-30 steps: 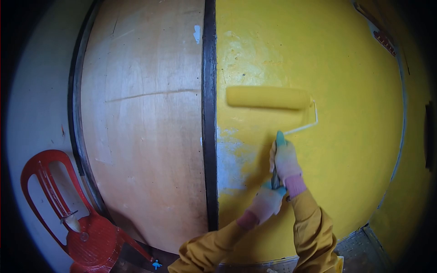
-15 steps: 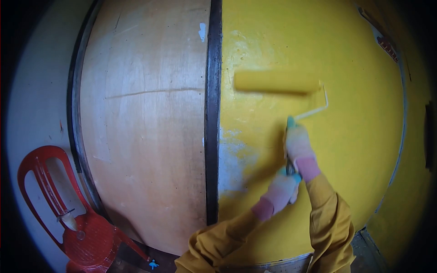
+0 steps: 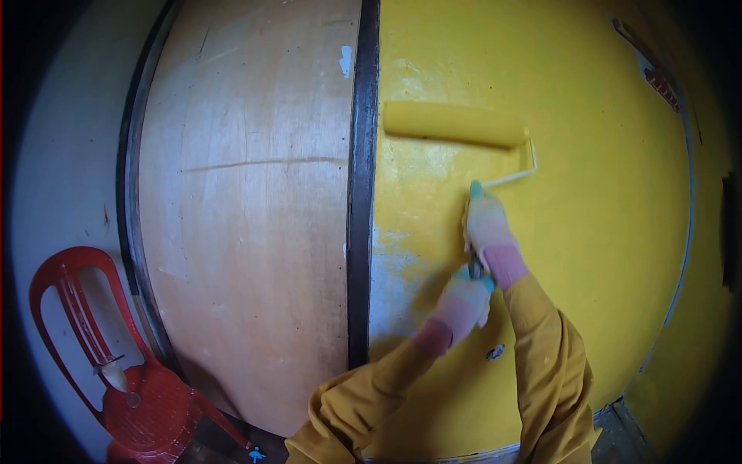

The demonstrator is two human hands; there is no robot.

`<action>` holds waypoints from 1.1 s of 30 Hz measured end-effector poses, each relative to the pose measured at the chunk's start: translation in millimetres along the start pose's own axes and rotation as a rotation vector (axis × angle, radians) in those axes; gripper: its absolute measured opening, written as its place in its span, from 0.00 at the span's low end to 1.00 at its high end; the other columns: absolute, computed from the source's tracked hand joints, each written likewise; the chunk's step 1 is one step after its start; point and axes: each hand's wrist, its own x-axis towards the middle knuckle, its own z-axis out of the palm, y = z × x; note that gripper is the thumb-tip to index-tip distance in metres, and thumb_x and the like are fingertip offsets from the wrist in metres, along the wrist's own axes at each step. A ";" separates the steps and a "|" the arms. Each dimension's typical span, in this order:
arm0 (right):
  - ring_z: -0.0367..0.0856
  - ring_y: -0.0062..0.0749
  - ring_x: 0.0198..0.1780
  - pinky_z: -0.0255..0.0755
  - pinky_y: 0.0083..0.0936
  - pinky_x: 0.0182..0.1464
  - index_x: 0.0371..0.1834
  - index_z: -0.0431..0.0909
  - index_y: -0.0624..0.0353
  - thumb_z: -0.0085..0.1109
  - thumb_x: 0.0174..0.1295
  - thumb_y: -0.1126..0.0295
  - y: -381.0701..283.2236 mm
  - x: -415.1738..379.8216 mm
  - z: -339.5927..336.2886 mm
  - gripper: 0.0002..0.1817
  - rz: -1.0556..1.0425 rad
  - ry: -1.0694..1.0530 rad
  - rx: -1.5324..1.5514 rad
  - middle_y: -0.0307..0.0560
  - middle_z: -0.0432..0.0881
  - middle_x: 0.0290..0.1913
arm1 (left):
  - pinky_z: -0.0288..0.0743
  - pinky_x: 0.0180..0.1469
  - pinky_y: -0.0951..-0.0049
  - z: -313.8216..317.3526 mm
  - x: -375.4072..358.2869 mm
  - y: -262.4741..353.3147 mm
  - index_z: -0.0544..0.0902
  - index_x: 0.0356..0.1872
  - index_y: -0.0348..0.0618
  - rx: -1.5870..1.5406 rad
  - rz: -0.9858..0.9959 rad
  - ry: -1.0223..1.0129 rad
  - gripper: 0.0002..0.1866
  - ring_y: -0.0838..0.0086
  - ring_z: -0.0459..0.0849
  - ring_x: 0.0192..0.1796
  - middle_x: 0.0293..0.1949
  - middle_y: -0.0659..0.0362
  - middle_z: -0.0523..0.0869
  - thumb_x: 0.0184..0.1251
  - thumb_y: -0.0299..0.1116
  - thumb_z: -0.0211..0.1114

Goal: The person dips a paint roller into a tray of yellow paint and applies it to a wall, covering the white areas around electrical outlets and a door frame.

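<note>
A paint roller (image 3: 456,124) coated in yellow lies nearly level against the yellow-painted wall panel (image 3: 603,232), its left end close to the dark post. From its right end a thin white wire frame (image 3: 533,158) bends down to the handle. High on that handle, my gloved right hand (image 3: 491,228) is closed around the grip. Just below and to the left, my gloved left hand (image 3: 457,305) grips the handle's lower part. Both gloves have pink cuffs and teal fingertips. Left of my hands, a whitish patch (image 3: 393,282) shows through the yellow.
A dark vertical post (image 3: 362,193) divides the yellow panel from a bare plywood panel (image 3: 247,232). At lower left stands a red plastic chair (image 3: 151,406) with a pale object (image 3: 114,377) on it. A small blue item (image 3: 256,455) lies on the floor. The wall has a dark grey spot (image 3: 495,353).
The roller has moved up and to the left, with both hands moving along on its handle. The grey spot on the wall now shows below my left hand.
</note>
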 end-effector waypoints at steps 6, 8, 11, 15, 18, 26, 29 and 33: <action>0.75 0.42 0.19 0.69 0.34 0.25 0.40 0.64 0.72 0.40 0.56 0.69 20.8 -61.2 8.5 0.15 0.329 -0.102 0.142 0.58 0.71 0.15 | 0.58 0.11 0.74 3.9 -52.9 -40.0 0.68 0.22 0.44 -0.007 -0.178 0.044 0.05 0.74 0.66 0.09 0.10 0.61 0.67 0.53 0.29 0.55; 0.75 0.41 0.21 0.69 0.32 0.25 0.40 0.65 0.71 0.42 0.54 0.70 32.6 -23.7 13.8 0.15 0.019 -0.069 -0.087 0.57 0.72 0.17 | 0.58 0.11 0.74 1.3 -34.8 -23.8 0.68 0.21 0.44 -0.085 -0.140 0.020 0.05 0.74 0.66 0.09 0.10 0.61 0.67 0.53 0.28 0.54; 0.74 0.40 0.25 0.68 0.28 0.28 0.41 0.65 0.72 0.45 0.50 0.72 22.9 -19.6 17.2 0.16 -0.335 -0.033 -0.407 0.54 0.74 0.21 | 0.58 0.11 0.73 -10.6 -25.3 -13.1 0.68 0.20 0.44 -0.194 -0.096 -0.037 0.05 0.73 0.66 0.09 0.09 0.61 0.67 0.53 0.27 0.53; 0.71 0.41 0.33 0.65 0.26 0.34 0.47 0.61 0.77 0.46 0.47 0.74 69.8 -105.6 41.0 0.23 -0.533 -0.075 -0.876 0.53 0.74 0.33 | 0.56 0.11 0.75 -33.4 -71.6 -75.4 0.68 0.21 0.45 0.191 -0.107 -0.040 0.06 0.76 0.66 0.10 0.09 0.62 0.67 0.55 0.30 0.52; 0.72 0.51 0.28 0.64 0.37 0.28 0.22 0.70 0.66 0.43 0.58 0.63 119.1 -193.0 79.4 0.17 -0.026 0.100 -0.100 0.58 0.72 0.19 | 0.57 0.12 0.77 -36.3 -134.6 -154.4 0.71 0.24 0.45 0.245 -0.313 0.149 0.05 0.79 0.66 0.10 0.11 0.64 0.70 0.56 0.32 0.53; 0.69 0.32 0.29 0.61 0.20 0.30 0.39 0.68 0.69 0.47 0.48 0.72 83.2 -112.1 55.5 0.15 -0.268 -0.191 -0.442 0.45 0.70 0.26 | 0.56 0.12 0.77 -37.4 -85.9 -83.8 0.68 0.18 0.44 0.073 -0.164 -0.029 0.08 0.78 0.65 0.10 0.10 0.63 0.68 0.54 0.30 0.52; 0.71 0.33 0.31 0.63 0.22 0.31 0.40 0.67 0.70 0.46 0.47 0.73 68.0 -102.5 52.8 0.16 -0.046 -0.216 -0.076 0.46 0.71 0.28 | 0.55 0.12 0.77 -32.7 -79.9 -71.0 0.68 0.17 0.44 -0.219 -0.233 0.008 0.09 0.78 0.65 0.10 0.09 0.62 0.68 0.54 0.31 0.52; 0.63 0.25 0.11 0.57 0.23 0.14 0.15 0.64 0.61 0.41 0.60 0.56 113.8 -182.5 86.6 0.22 -0.062 0.182 0.092 0.39 0.62 0.09 | 0.54 0.11 0.78 -36.7 -134.5 -121.0 0.69 0.19 0.45 0.060 -0.235 0.032 0.07 0.79 0.64 0.09 0.09 0.63 0.68 0.55 0.31 0.53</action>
